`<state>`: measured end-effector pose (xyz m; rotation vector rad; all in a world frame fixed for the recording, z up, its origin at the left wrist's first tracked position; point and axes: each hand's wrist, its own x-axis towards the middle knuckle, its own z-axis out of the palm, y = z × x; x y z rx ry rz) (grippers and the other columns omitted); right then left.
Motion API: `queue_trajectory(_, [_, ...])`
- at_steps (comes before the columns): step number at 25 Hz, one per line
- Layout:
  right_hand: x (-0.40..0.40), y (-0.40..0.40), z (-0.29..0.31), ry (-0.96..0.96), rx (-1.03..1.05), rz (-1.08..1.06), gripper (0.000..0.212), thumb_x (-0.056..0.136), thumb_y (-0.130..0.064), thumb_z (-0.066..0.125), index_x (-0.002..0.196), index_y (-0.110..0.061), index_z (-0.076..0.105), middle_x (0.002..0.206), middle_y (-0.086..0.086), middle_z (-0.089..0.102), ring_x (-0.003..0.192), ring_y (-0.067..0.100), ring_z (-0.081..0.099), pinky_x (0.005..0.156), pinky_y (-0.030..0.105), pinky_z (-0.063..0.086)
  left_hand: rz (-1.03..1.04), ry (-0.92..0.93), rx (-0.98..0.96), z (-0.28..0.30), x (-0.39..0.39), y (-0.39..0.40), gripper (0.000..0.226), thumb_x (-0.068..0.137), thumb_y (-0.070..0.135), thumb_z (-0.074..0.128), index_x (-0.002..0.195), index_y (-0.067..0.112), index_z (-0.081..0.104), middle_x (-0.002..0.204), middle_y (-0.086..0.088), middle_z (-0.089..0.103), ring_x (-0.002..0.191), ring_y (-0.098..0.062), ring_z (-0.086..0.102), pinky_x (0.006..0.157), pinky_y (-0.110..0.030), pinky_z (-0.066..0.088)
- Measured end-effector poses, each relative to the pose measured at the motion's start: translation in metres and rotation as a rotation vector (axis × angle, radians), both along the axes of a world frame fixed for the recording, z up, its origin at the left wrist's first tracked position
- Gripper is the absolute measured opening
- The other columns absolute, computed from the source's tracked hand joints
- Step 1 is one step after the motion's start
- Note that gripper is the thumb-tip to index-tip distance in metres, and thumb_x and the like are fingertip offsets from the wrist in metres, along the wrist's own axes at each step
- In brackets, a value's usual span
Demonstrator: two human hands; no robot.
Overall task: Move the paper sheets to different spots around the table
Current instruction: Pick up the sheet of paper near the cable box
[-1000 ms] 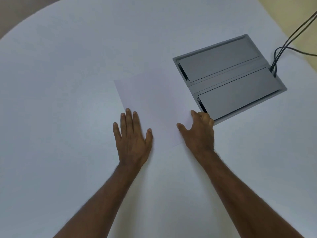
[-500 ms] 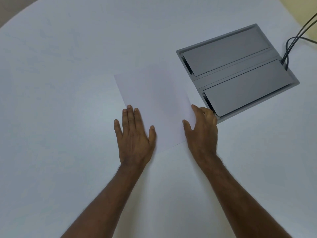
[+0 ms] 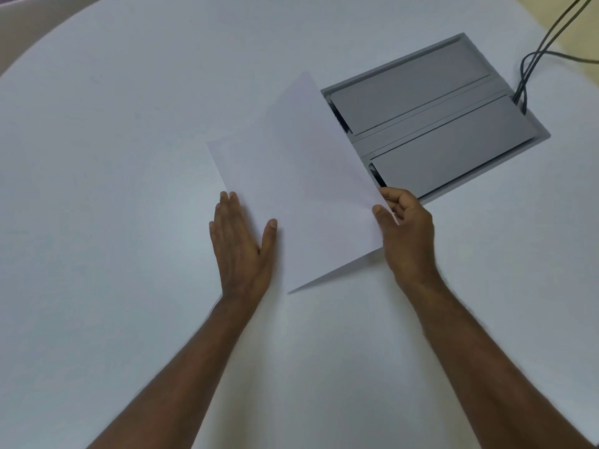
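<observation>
A white paper sheet [image 3: 301, 186] is tilted up off the white table [image 3: 113, 157] near its middle. My right hand [image 3: 405, 228] pinches the sheet's right edge between thumb and fingers and holds that side raised. The sheet's left side stays low, where my left hand [image 3: 241, 247] lies flat with fingers apart, its fingertips at the left edge of the paper. Whether another sheet lies under the raised one I cannot tell.
A grey cable box [image 3: 431, 124] with two closed flaps is set into the table just right of the sheet. Black cables [image 3: 531, 59] run from its far right corner off the table edge.
My right hand has closed on the sheet's right edge and lifted it, so the paper now tilts up. My left hand stays flat at the left edge.
</observation>
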<state>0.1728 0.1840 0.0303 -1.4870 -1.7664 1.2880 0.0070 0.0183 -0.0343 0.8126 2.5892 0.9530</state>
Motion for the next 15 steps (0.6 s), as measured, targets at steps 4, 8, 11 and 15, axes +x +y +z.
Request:
queue_trajectory(4, [0.040, 0.009, 0.024, 0.070, -0.058, -0.057, 0.023, 0.097, -0.009, 0.063, 0.114, -0.023, 0.071, 0.108, -0.003, 0.078, 0.097, 0.016, 0.075, 0.083, 0.030, 0.059, 0.194, -0.174, 0.182, 0.031, 0.016, 0.014, 0.079, 0.101, 0.053, 0.056, 0.163, 0.020, 0.020, 0.166, -0.001, 0.033, 0.151, -0.023, 0.031, 0.123, -0.040, 0.024])
queue_trajectory(8, [0.092, 0.016, 0.047, 0.079, -0.114, -0.097, 0.023, 0.098, -0.006, 0.063, 0.116, -0.021, 0.070, 0.105, -0.004, 0.078, 0.084, 0.005, 0.074, 0.069, 0.017, 0.055, 0.321, -0.611, 0.415, 0.067, 0.051, 0.039, 0.056, 0.099, 0.043, 0.065, 0.149, 0.022, 0.047, 0.117, 0.006, 0.065, 0.089, -0.012, 0.066, 0.079, -0.025, 0.058])
queue_trajectory(11, [0.134, 0.019, 0.059, 0.064, -0.146, -0.117, 0.025, 0.098, -0.005, 0.063, 0.116, -0.020, 0.071, 0.105, -0.003, 0.078, 0.085, 0.006, 0.074, 0.071, 0.016, 0.056, 0.278, -0.879, 0.384, 0.068, 0.081, 0.051, 0.027, 0.101, 0.029, 0.066, 0.107, 0.004, 0.072, 0.095, -0.002, 0.074, 0.081, -0.022, 0.070, 0.070, -0.031, 0.064])
queue_trajectory(15, [0.186, 0.023, 0.068, 0.028, -0.174, -0.115, 0.027, 0.098, -0.003, 0.063, 0.110, -0.026, 0.071, 0.104, -0.005, 0.079, 0.087, 0.010, 0.076, 0.075, 0.022, 0.059, 0.189, -0.984, 0.301, 0.067, 0.126, 0.057, 0.041, 0.099, 0.020, 0.067, 0.083, -0.016, 0.057, 0.082, -0.016, 0.066, 0.073, -0.029, 0.066, 0.066, -0.037, 0.066])
